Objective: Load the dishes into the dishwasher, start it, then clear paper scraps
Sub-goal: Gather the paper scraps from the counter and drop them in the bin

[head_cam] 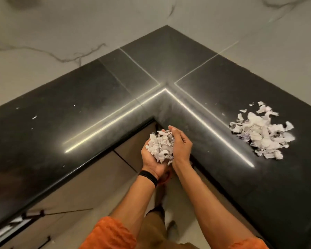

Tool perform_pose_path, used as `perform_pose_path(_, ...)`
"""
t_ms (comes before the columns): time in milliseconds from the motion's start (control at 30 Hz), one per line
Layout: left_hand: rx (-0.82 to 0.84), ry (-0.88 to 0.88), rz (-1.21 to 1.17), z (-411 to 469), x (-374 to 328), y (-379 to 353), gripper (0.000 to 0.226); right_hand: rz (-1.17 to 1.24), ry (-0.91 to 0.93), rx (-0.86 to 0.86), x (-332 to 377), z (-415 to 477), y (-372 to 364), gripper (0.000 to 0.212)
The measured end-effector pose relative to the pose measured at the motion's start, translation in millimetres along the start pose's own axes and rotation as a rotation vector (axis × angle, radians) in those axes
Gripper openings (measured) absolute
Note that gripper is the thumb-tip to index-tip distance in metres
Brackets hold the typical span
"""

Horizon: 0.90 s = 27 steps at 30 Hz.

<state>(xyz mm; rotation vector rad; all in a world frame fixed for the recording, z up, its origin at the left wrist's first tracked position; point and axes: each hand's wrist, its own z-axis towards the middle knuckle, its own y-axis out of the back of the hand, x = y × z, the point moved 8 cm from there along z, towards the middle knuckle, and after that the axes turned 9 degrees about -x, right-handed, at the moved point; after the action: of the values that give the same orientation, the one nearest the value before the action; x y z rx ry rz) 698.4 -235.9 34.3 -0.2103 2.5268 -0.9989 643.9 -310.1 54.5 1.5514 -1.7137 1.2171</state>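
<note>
A heap of torn white paper scraps lies cupped between both my hands, just in front of the inner corner of the black L-shaped countertop. My left hand is palm up under the heap, fingers curled round it. My right hand closes against the heap from the right side. A second, larger pile of scraps lies on the right wing of the countertop, apart from my hands.
A few tiny white bits dot the left wing of the countertop. Marbled light wall panels rise behind it. Beige cabinet fronts with dark handles sit below the counter edge, and pale floor shows between my arms.
</note>
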Motion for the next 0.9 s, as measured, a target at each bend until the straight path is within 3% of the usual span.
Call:
perform_pose_path(233,-0.194,0.063,0.008,8.9,-1.4,90.6,0.052,-0.038,-0.116,-0.055,-84.1,-14.2,4.0,0.016)
perform_pose_path(467,-0.318,0.160,0.070,113.2,29.7,219.8,0.051,-0.122,-0.184,-0.262,-235.7,45.6,37.2,0.012)
perform_pose_path(567,-0.378,0.191,0.103,169.2,47.4,286.8,0.034,-0.214,-0.239,-0.348,-318.9,80.4,57.8,0.035)
perform_pose_path(600,-0.370,0.209,0.135,191.9,55.0,311.0,0.038,-0.167,-0.258,-0.349,-350.4,94.7,61.8,0.042)
perform_pose_path(767,-0.326,0.218,0.188,285.5,86.5,391.4,0.050,-0.171,-0.252,-0.361,-453.4,161.9,82.1,0.014)
perform_pose_path(900,-0.281,0.212,0.162,338.3,99.4,414.7,0.055,-0.166,-0.266,-0.365,-499.2,204.8,92.4,0.016)
